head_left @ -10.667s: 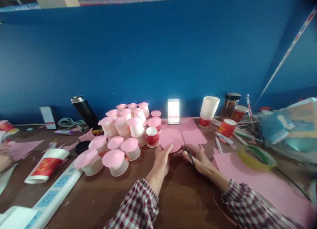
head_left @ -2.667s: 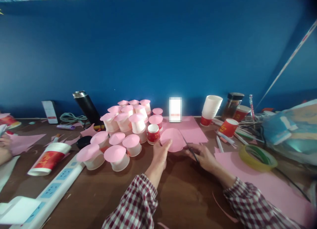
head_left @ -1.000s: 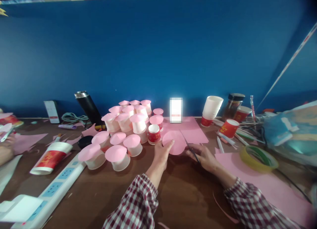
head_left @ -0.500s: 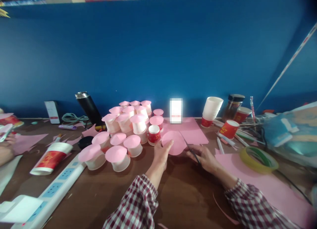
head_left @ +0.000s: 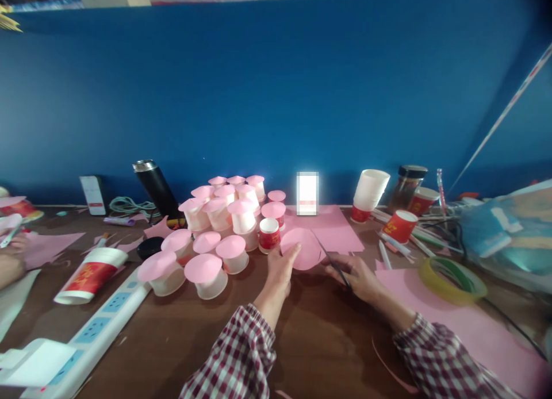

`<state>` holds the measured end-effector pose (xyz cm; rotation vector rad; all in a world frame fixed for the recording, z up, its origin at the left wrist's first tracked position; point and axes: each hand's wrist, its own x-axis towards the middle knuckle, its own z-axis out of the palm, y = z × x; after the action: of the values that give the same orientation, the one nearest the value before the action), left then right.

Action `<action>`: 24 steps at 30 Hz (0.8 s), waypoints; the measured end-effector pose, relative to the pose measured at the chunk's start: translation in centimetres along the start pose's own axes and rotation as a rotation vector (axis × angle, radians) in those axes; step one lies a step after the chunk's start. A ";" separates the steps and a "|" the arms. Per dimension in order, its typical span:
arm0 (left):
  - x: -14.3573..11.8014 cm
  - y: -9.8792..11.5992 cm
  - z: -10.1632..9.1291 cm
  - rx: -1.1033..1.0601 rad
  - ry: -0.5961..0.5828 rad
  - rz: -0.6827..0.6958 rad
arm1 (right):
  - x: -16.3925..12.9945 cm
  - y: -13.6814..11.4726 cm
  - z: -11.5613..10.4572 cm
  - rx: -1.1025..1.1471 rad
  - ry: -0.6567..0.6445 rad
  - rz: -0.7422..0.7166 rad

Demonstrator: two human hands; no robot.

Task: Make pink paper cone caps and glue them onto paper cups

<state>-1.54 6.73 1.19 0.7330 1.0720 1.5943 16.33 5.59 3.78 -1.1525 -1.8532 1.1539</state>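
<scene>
My left hand [head_left: 281,271] grips a round piece of pink paper [head_left: 304,248] at its lower left edge, thumb on top. In my right hand [head_left: 354,273] is a pair of scissors [head_left: 338,265], whose blade points up and left along the right edge of the disc. Flat pink paper [head_left: 338,229] lies behind the disc. Just left of it stands a small red and white paper cup [head_left: 269,236] without a cover. Several cut-down cups topped with shallow pink paper cones [head_left: 203,268] are grouped farther left.
A power strip [head_left: 92,333] and a lying paper cup [head_left: 90,276] are at left, near another person's hand [head_left: 12,264]. At right are a tape roll [head_left: 452,279], stacked cups [head_left: 371,189], pink sheets and a plastic bag [head_left: 513,238]. A lit phone [head_left: 307,193] leans on the blue partition.
The view has shifted very slightly. Both hands, the paper disc and the scissors hold nearly the same positions, with the disc perhaps turned a little.
</scene>
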 end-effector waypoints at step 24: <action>0.0 0.0 -0.3 0.040 -0.019 0.033 | -0.1 0.1 0.1 0.056 -0.058 0.042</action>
<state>-1.79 6.65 1.10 0.7951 1.0862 1.5949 16.29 5.51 3.66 -1.1425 -1.8362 1.2666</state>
